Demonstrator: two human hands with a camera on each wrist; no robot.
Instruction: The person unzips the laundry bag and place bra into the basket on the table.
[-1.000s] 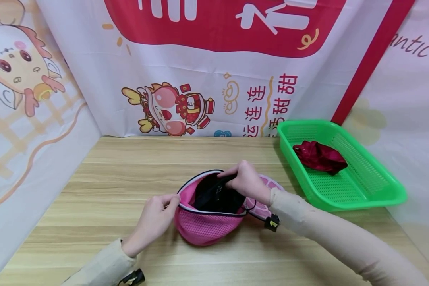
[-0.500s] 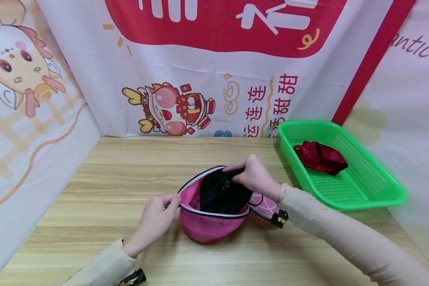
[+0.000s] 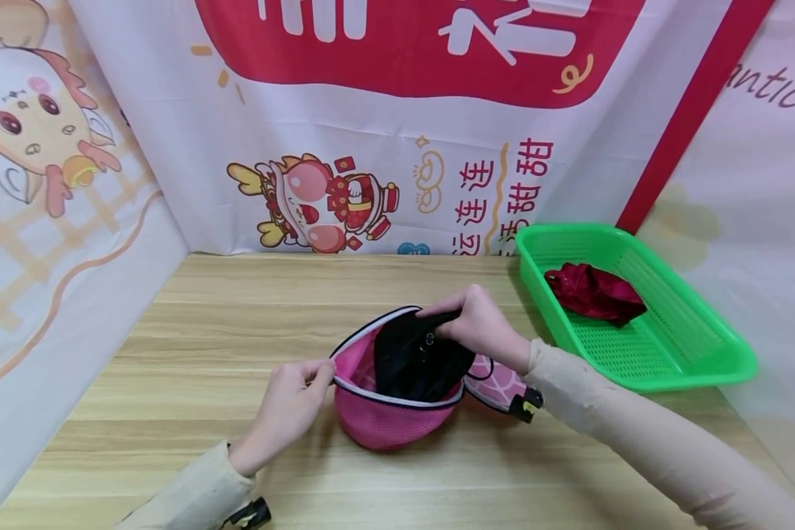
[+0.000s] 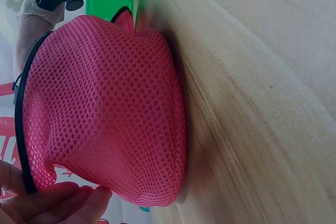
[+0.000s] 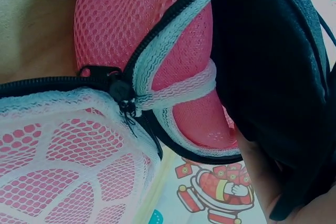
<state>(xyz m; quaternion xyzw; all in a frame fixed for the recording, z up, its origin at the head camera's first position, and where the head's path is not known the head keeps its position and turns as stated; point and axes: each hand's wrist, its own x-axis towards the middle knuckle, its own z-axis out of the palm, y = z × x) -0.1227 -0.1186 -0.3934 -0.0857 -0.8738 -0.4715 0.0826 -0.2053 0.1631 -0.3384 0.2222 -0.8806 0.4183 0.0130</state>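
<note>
A pink mesh laundry bag [image 3: 394, 425] stands unzipped on the wooden table, its rim edged in white and dark trim. My left hand [image 3: 290, 405] pinches the left side of that rim. In the right hand [image 3: 482, 325], a black bra [image 3: 414, 364] is gripped at its upper edge, partly inside the bag. Small rings show on the black fabric. The bag's lid [image 5: 79, 156] hangs folded out to the right, with the zipper pull [image 5: 121, 90] by the hinge. The left wrist view shows the mesh side [image 4: 110, 103] and my left fingers at the rim; the bra's lower part is hidden.
A green plastic basket [image 3: 676, 383] stands at the back right of the table, holding a crumpled dark red cloth item [image 3: 592, 293]. Printed fabric sheets [image 3: 371, 125] hang behind and on both sides of the table [image 3: 238, 294].
My right hand has shifted up and to the right, drawing the black bra higher out of the bag. The lid has moved slightly right. My left hand has stayed at the rim.
</note>
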